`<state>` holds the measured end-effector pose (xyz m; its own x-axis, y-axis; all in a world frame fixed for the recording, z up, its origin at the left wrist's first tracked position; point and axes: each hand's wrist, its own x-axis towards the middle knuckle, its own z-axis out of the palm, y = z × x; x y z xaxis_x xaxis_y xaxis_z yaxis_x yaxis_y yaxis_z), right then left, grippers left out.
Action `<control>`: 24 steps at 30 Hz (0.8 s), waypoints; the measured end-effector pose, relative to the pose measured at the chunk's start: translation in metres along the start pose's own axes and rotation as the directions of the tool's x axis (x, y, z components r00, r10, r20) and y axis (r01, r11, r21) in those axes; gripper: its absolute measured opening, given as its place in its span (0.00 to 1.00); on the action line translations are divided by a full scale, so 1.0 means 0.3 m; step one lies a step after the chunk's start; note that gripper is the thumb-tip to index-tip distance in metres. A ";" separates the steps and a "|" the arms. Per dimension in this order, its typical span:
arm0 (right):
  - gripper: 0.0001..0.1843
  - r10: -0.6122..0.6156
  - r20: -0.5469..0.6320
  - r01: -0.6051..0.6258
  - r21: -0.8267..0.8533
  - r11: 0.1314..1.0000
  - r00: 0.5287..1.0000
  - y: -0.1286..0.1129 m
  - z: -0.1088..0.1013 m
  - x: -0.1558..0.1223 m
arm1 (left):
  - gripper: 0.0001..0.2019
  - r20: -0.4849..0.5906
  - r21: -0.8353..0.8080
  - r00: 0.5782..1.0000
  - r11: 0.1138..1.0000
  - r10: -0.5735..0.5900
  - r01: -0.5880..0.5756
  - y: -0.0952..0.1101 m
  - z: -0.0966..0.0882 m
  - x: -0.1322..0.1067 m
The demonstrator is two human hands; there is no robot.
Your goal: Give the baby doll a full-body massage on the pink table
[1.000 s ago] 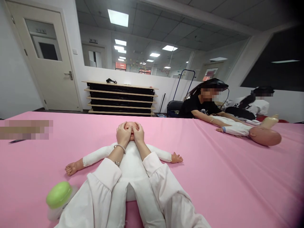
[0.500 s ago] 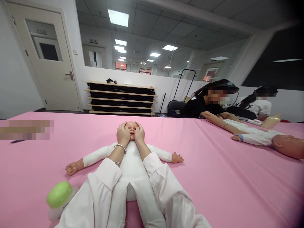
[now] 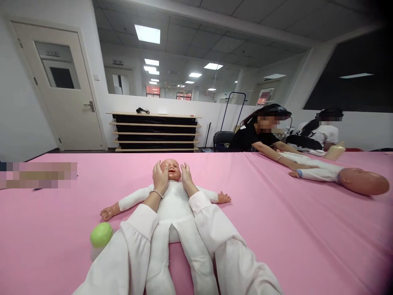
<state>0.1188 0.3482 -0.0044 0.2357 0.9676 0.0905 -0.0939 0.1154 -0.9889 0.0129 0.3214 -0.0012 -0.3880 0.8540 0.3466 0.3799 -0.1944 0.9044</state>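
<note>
A baby doll [image 3: 175,200] with a white cloth body lies on its back on the pink tabletop, its arms spread and its head at the far end. My left hand [image 3: 160,177] rests along the left side of the doll's head, fingers stretched upward and thumb by the cheek. On the other side, my right hand [image 3: 188,179] is open, with a small gap between its fingers and the head. Neither hand closes round anything. The doll's mouth and one eye show between my hands. By my left sleeve stands a container with a green lid [image 3: 101,234], partly hidden.
Pink cloth covers the table [image 3: 276,237]. At the right, a person in black [image 3: 245,137] reaches over a second doll [image 3: 362,180], near a pale bottle [image 3: 335,151]. Another person in white [image 3: 328,133] sits behind. A low shelf [image 3: 156,129] stands by the far wall.
My hands have loosened from the doll's face; the right one has moved off to the right. The doll's head now tilts differently. The view has shifted slightly.
</note>
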 end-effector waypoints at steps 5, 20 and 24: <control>0.41 0.024 0.102 -0.026 0.018 0.999 0.995 0.017 -0.049 -0.088 | 0.40 0.135 0.125 0.989 0.990 0.053 -0.070 -0.032 -0.049 -0.069; 0.35 -0.064 0.203 0.114 -0.248 0.962 0.977 0.044 -0.044 -0.136 | 0.39 0.171 -0.014 0.981 0.996 0.088 -0.087 -0.104 -0.045 -0.071; 0.35 -0.112 0.233 0.186 -0.327 0.927 0.966 0.047 -0.048 -0.143 | 0.38 0.157 -0.001 0.982 0.994 0.107 -0.108 -0.111 -0.044 -0.069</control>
<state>0.1212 0.3051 -0.0240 0.0132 0.9741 0.2255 0.2729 0.2135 -0.9381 -0.0029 0.3038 -0.0353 -0.2081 0.8935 0.3979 0.4187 -0.2862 0.8618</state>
